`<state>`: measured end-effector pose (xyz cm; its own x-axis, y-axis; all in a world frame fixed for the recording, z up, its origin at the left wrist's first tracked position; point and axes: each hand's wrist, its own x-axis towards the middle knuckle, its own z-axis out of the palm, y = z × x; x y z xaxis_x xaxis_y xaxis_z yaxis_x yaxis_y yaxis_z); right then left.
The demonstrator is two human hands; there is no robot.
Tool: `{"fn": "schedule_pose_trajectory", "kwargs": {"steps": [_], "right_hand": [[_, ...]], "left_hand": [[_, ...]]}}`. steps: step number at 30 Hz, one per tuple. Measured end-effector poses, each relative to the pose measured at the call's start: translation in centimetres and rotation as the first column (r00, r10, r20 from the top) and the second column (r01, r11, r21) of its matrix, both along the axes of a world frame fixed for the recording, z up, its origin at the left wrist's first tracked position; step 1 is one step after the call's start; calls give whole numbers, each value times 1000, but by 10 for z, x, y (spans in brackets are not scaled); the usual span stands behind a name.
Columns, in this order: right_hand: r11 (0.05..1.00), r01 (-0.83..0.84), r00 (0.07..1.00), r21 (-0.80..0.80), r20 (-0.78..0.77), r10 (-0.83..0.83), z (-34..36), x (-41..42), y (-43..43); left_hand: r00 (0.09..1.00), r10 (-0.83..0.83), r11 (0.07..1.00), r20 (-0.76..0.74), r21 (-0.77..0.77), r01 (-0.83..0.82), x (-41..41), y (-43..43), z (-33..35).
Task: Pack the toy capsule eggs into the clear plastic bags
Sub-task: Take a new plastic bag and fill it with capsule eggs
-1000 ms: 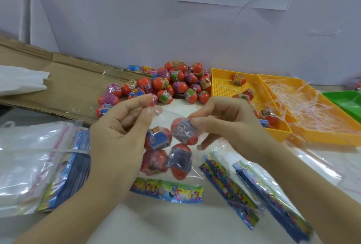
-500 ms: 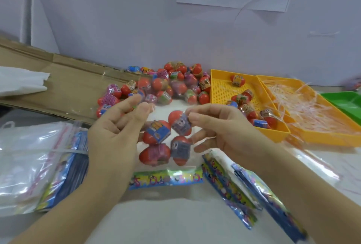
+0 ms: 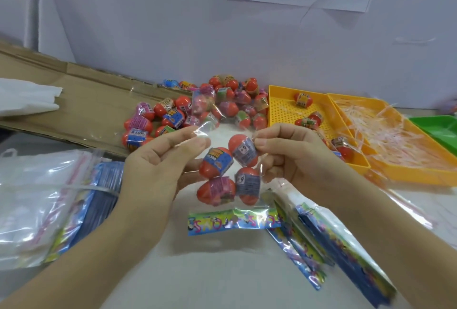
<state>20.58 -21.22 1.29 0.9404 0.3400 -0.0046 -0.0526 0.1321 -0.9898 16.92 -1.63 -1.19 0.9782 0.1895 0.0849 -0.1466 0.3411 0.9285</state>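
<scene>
Head view, centre of the frame: the left hand [image 3: 158, 167] and the right hand [image 3: 294, 160] hold a clear plastic bag [image 3: 218, 133], each pinching one top corner between thumb and curled fingers. Four toy capsule eggs [image 3: 217, 164] sit inside the bag, low between the hands. More loose eggs [image 3: 222, 103] lie piled above it, beside a yellow tray [image 3: 282, 111]

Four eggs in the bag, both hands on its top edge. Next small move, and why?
Probably draw the two top corners apart to flatten the mouth of the clear bag, ready for closing. The left hand and right hand pinch those corners, four capsule eggs hang inside, and the top looks unsealed.
</scene>
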Motion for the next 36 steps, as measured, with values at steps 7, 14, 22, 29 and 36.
{"fn": "schedule_pose_trajectory", "kwargs": {"steps": [7,14,22,29,36], "right_hand": [[1000,-26,999,-7,33,27,-3,2,-1],[999,-32,999,23,16,31,-2,3,-2],[982,-126,992,141,13,126,2,2,0],[964,-217,976,152,66,209,4,2,-2],[989,-148,978,24,152,142,9,1,-2]], "left_hand": [[998,8,1000,-55,21,-7,2,2,0],[998,-36,997,-52,61,40,2,-1,2],[995,-37,994,96,109,27,-2,0,5],[979,-78,988,187,145,51,-1,0,6],[967,-63,978,246,208,11,0,2,1]]}}
